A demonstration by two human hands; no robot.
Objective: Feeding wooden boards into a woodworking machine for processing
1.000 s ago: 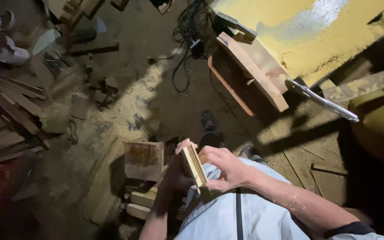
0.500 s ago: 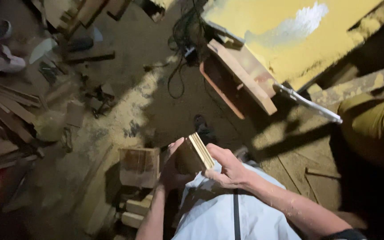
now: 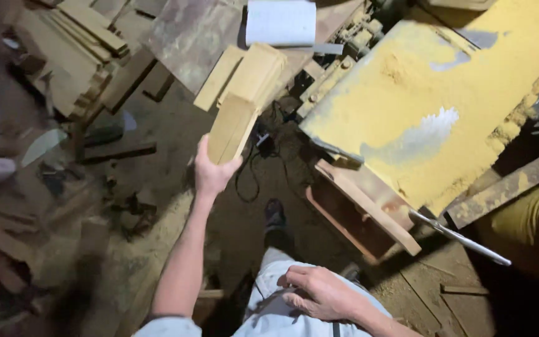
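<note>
One pale rectangular wooden block rides at arm's length in the left hand, whose fingers are wrapped shut around its lower end, lifting it toward the short stack of similar tan wooden blocks lying on a rusty metal sheet beside the machine. The held block seems to touch or overlap the front of that stack, though the angle leaves this uncertain. The right hand rests on the person's light trouser leg, fingers loosely spread and holding nothing.

To the right stands the sawdust-coated yellow machine table, a long grey metal rod jutting from beneath it; a white sheet of paper lies above the stack. Black cables trail over the dirt floor, and loose wooden planks are heaped at upper left.

Placing the block well likely calls for keeping it level, lining its long edges with the pieces already laid, and letting go only once it sits flat, since a tilted block could slide off toward the cables below.
</note>
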